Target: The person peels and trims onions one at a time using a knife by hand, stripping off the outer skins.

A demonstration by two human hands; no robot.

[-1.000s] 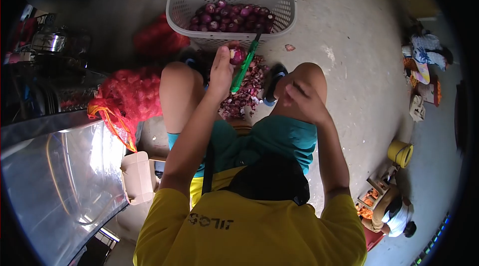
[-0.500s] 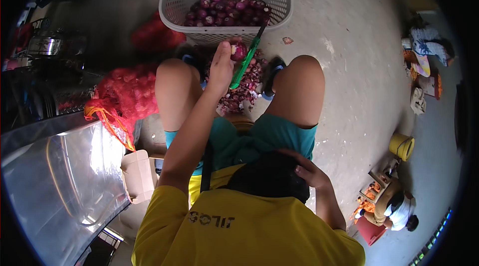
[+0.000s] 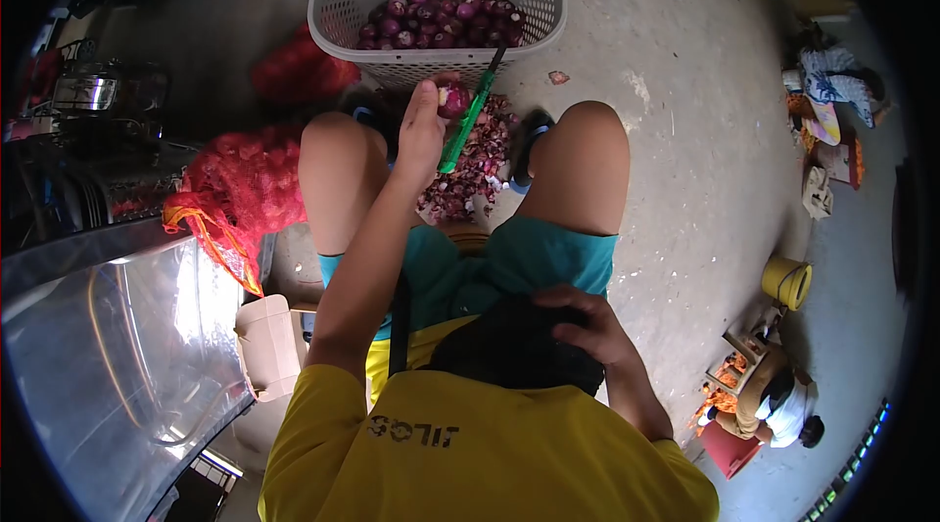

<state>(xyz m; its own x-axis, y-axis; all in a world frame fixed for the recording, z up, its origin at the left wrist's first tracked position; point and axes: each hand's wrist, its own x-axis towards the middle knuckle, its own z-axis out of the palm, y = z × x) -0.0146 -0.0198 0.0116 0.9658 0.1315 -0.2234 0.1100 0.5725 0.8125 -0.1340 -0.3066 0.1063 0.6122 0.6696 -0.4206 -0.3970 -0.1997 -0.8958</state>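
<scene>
My left hand (image 3: 423,130) is closed around a peeled red onion (image 3: 452,101), raised over the gap between my knees. Against the onion, at the same hand, is a green-handled knife (image 3: 464,135), its dark blade pointing up toward the basket; the fingers behind it are hidden. On my lap lies a black bag (image 3: 519,351) with a strap. My right hand (image 3: 590,323) rests on it with fingers apart. Below the onion, a heap of onion skins (image 3: 475,169) covers the floor between my feet.
A grey perforated basket (image 3: 338,40) holding several red onions (image 3: 431,24) stands ahead. To the left are a red mesh sack of onions (image 3: 245,179), another red sack (image 3: 299,70) and a cardboard box (image 3: 269,346). Right: a yellow bucket (image 3: 786,283) and a seated person (image 3: 778,404).
My right hand has slid farther onto the black bag, its fingers now spread over it. My left hand still holds the onion and knife; the whole view has shifted slightly.
</scene>
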